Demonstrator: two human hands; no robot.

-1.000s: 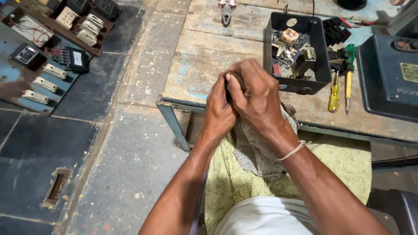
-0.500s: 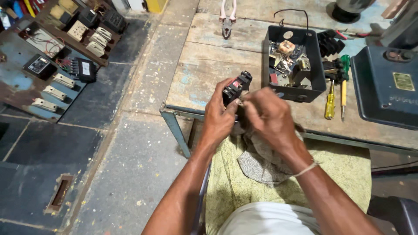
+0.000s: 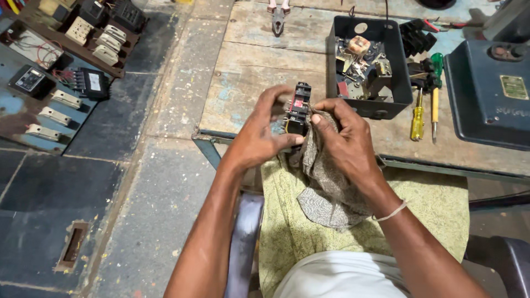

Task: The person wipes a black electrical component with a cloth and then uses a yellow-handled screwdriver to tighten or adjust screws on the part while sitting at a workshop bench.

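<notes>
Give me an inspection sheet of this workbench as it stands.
Surface: worn wooden bench, scuffed, paint-flecked.
Job's things: black switch unit held in left hand; grey rag pressed to it by right hand.
Clutter: black box of parts, yellow screwdriver, green screwdriver, pliers, dark metal cover.
Grippers: both hands closed on their things.
Cables: red wires behind the box.
Surroundings: stone floor; board of switches on it.
</notes>
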